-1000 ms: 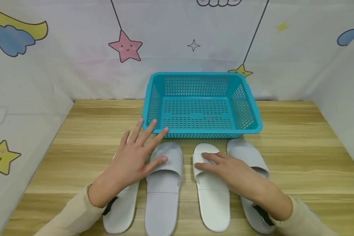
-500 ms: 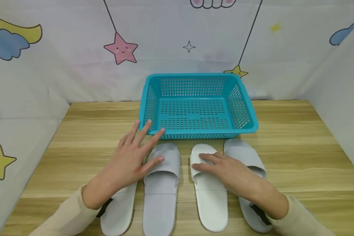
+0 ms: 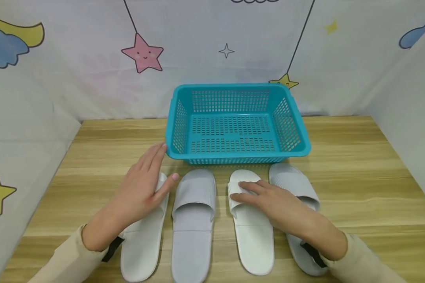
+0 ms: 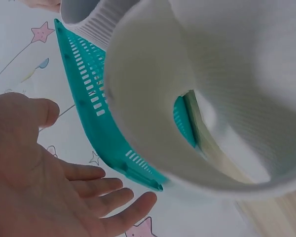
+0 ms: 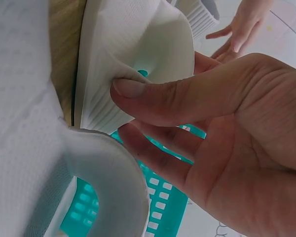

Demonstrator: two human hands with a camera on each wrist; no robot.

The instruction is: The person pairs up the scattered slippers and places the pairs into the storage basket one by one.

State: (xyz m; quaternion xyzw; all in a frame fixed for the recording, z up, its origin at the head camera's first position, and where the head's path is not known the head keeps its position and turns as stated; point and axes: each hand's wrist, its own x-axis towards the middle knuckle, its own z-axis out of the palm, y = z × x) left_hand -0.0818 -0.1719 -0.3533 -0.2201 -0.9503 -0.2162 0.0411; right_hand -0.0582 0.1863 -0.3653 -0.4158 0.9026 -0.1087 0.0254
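Four slippers would exceed my count, so several slippers lie in a row, toes toward the basket. My left hand (image 3: 138,186) hovers with straight fingers over the leftmost white slipper (image 3: 141,251), hiding most of its strap; its palm and spread thumb show in the left wrist view. Beside it lies a grey slipper (image 3: 193,251), untouched. My right hand (image 3: 279,204) grips the strap of the other white slipper (image 3: 253,243); in the right wrist view the thumb (image 5: 130,89) presses the strap's side. A second grey slipper (image 3: 294,181) lies tilted outward, partly under the right forearm.
A turquoise plastic basket (image 3: 237,155) with nothing in it stands just behind the slippers, near the back curtain (image 3: 198,39). The wooden tabletop (image 3: 368,188) extends to both sides, and pale curtains with cartoon stars enclose it.
My left hand has moved left, away from the grey slipper and over the leftmost white one, its fingers drawing together. The right hand stays at its white slipper. The head view shifts slightly.
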